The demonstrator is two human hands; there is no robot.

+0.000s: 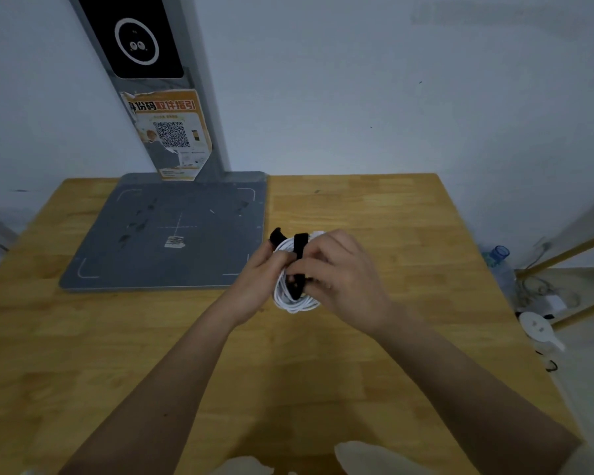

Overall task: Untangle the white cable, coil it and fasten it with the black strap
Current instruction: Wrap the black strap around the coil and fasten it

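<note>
The 1 head-worn view looks forward and down from near above the desk [357, 371], facing the wall behind it.

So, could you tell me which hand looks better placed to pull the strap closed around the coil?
Probably the right hand: its fingers sit on the black strap where it crosses the white cable, coiled already. The left hand grips the coil's side, steadying it, with one strap end sticking up loose.

the right hand [336, 269] covers the 3 o'clock side of the white cable [290, 298] coil and part of the black strap [299, 246]. whether the strap is closed cannot be told. the worktop [357, 207] is cut off at 6 o'clock.
</note>
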